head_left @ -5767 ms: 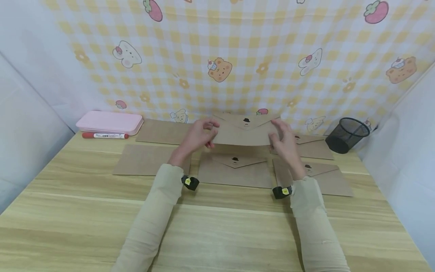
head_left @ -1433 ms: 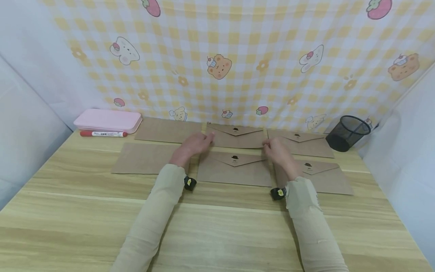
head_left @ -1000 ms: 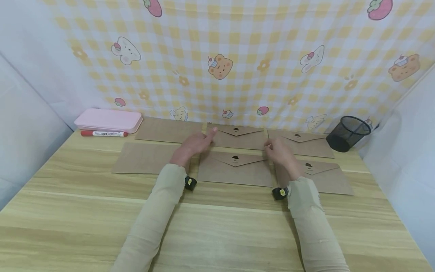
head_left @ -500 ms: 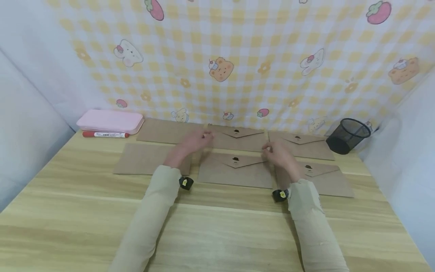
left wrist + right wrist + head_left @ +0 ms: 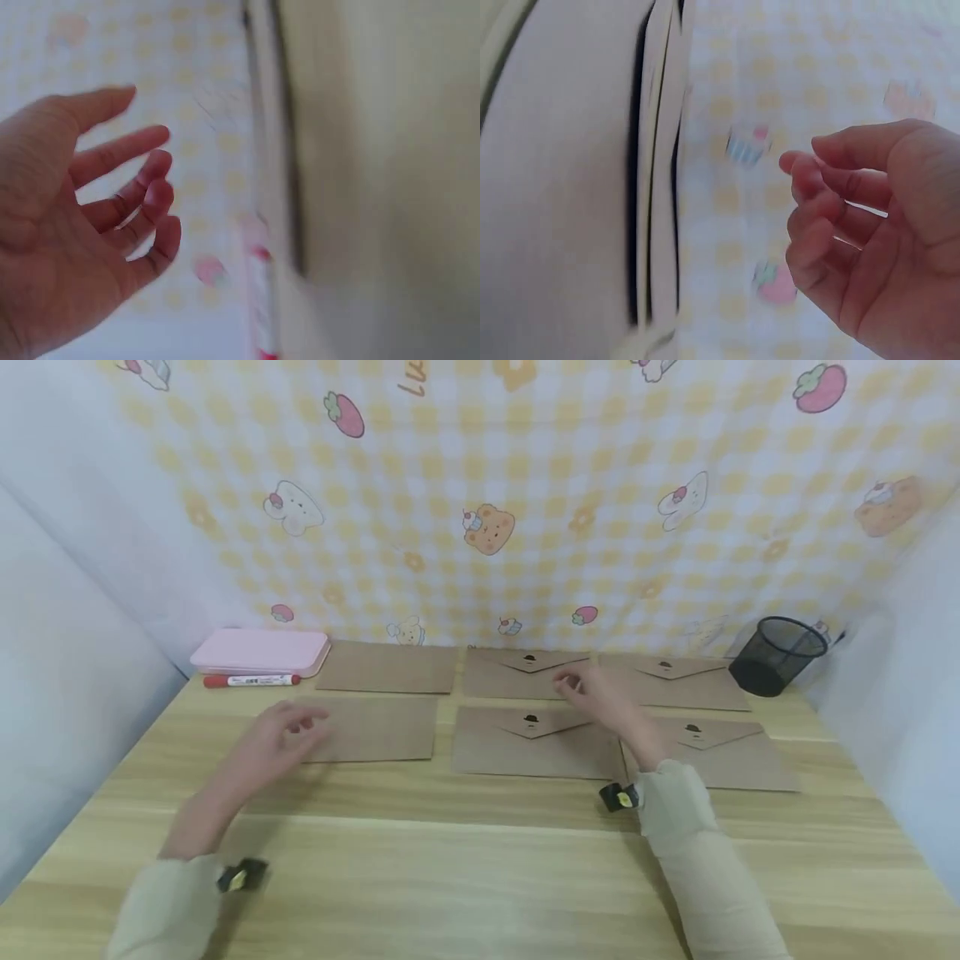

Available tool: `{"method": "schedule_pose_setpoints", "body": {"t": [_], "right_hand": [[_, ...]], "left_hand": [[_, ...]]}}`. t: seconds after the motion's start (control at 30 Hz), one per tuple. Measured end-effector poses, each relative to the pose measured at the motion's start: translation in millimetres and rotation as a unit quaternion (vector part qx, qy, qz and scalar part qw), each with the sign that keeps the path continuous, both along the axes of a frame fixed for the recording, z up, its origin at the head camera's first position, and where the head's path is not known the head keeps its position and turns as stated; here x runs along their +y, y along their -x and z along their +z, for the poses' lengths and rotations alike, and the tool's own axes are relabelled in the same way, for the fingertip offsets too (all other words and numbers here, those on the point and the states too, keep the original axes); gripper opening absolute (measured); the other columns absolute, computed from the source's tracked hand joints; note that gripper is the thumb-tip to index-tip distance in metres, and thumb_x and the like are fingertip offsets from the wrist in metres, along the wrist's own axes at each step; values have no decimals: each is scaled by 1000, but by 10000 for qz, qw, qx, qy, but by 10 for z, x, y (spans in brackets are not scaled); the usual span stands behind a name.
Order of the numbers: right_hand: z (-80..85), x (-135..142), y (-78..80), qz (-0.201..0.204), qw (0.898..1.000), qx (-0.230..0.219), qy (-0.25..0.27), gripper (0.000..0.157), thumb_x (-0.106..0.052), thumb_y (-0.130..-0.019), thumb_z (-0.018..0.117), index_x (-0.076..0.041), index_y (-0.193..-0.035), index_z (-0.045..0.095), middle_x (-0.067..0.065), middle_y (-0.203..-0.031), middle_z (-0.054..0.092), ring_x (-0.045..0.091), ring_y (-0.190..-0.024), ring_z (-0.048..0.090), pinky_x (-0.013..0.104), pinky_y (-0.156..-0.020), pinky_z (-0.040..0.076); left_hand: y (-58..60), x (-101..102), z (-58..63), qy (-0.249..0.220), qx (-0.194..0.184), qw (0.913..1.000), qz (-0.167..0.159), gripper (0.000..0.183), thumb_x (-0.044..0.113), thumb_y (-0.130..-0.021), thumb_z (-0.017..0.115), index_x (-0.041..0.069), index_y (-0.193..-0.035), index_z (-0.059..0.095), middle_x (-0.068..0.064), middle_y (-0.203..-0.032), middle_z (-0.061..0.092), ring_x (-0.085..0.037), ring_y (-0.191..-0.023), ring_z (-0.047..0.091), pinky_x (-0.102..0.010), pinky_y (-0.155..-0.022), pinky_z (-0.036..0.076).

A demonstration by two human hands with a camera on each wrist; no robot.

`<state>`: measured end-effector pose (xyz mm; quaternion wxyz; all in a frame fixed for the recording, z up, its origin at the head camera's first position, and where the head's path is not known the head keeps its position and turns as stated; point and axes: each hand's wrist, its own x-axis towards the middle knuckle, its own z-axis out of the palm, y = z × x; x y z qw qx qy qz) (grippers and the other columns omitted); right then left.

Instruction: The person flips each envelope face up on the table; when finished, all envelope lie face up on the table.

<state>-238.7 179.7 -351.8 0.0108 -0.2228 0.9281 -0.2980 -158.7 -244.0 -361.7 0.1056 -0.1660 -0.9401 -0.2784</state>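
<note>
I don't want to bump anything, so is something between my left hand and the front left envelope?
Nothing visible stands between your left hand and the front left envelope. The red-and-white marker and pink case lie farther back, off that path.

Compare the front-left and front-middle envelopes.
The front-left envelope looks plain; the front-middle envelope shows a flap and printed hat. In the head view, the left hand hides the front-left envelope's left end; the front-middle envelope's shows. Both are brown, lying flat.
</note>
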Motion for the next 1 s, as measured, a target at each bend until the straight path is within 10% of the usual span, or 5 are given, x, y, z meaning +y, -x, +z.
{"method": "schedule_pose_setpoints", "body": {"t": [0.2,0.37,0.57,1.0], "right_hand": [[-28,-649,-225,792,9961,299,-258,26,-12,-89,62,2,-111,63,12,-107,64,26,-101,58,39,-86,47],[-84,-1236,-431,1362,9882,-142,-682,48,-25,-88,65,-5,-130,51,10,-131,48,24,-117,46,37,-96,40],[-157,-1685,-507,1387,9835,-228,-1136,60,-28,-86,68,-9,-138,43,7,-141,40,20,-126,39,31,-102,34],[-344,-1897,-491,1193,9781,104,-1703,26,-12,-89,62,-5,-114,61,8,-122,56,21,-114,51,28,-98,39]], "left_hand": [[-165,-483,-238,52,-483,9988,-45,50,24,-82,72,-6,-120,56,-31,-124,48,-50,-114,40,-65,-88,32],[-133,-531,-246,-8,-1395,9902,-31,67,36,-86,66,-1,-136,42,-28,-145,24,-51,-130,20,-69,-94,21],[-103,-542,-341,-10,-1367,9906,59,79,37,-84,67,-3,-141,31,-30,-149,0,-53,-131,-9,-77,-90,7],[-43,-597,-437,284,-1584,9869,-114,70,30,-88,64,-13,-135,35,-35,-142,22,-53,-127,21,-64,-99,22]]}}
